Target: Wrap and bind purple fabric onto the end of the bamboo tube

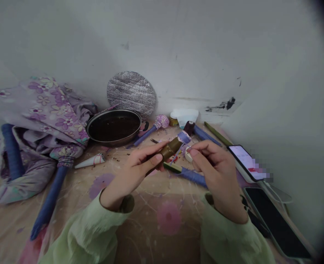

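Note:
My left hand [142, 161] is wrapped round a short brown-green bamboo-like tube [169, 148], tilted up to the right. At its far end a purple strip [184, 137] is wound round it. My right hand [215, 168] pinches a thin end of this strip between thumb and fingertips, just right of the tube. Behind the wound end stands a dark thread spool [189, 127]. A round white item [188, 154] lies partly hidden behind my right fingertips. Below the tube is a green stick with a blue wrapping [193, 176], partly covered by my right hand.
At the left are flowered cloth [60, 106] and blue-wrapped handles [50, 198]. A dark pan [115, 126] stands near a silvery round mat [131, 91] against the wall. A white cone [90, 161] lies left of my hands. Two phones [246, 163] lie at the right edge.

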The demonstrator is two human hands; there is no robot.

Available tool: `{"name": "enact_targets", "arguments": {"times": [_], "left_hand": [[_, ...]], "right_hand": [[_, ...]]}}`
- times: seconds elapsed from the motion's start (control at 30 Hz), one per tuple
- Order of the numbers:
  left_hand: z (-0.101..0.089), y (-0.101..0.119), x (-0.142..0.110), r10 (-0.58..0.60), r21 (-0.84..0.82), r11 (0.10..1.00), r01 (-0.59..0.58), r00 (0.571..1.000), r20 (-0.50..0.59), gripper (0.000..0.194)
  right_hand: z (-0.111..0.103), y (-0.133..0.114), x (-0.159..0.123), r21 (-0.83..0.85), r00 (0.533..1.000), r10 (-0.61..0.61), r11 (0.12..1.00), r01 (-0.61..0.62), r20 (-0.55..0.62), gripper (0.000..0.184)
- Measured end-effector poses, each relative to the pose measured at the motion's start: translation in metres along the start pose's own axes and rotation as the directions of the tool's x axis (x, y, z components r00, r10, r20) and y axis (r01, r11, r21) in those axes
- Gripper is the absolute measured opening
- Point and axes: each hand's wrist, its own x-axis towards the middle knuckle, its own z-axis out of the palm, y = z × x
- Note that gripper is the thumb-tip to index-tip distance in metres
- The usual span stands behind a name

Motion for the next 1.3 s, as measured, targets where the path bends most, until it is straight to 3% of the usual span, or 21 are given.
{"name": "enact_targets", "arguments": {"times": [0.33, 0.63, 0.8, 1.13, 1.3], "left_hand": [[0.002, -0.003, -0.001, 0.026, -0.157, 0.988, -0.013, 0.996, 0.082, 0.033], [-0.004, -0.005, 0.003, -0.12, -0.261, 0.947, 0.186, 0.961, 0.248, 0.033], [-0.004, -0.006, 0.003, -0.116, -0.344, 0.914, 0.217, 0.95, 0.291, 0.029], [0.005, -0.002, 0.002, -0.129, -0.545, 0.753, 0.369, 0.895, 0.427, 0.025], [0.006, -0.004, 0.003, -0.151, -0.558, 0.699, 0.448, 0.854, 0.497, 0.026]], "right_hand": [[0.001, 0.0, -0.001, -0.028, 1.0, -0.024, 0.999, 0.024, -0.008, 0.015], [0.001, -0.002, -0.004, 0.032, 0.999, -0.029, 0.999, 0.029, 0.017, 0.016], [0.001, -0.002, -0.006, 0.06, 0.999, -0.049, 0.997, 0.049, 0.005, 0.015], [0.0, -0.002, -0.006, 0.14, 0.998, -0.045, 0.989, 0.038, 0.051, 0.015], [0.001, 0.001, -0.004, 0.168, 0.998, -0.044, 0.985, 0.035, 0.051, 0.014]]}}
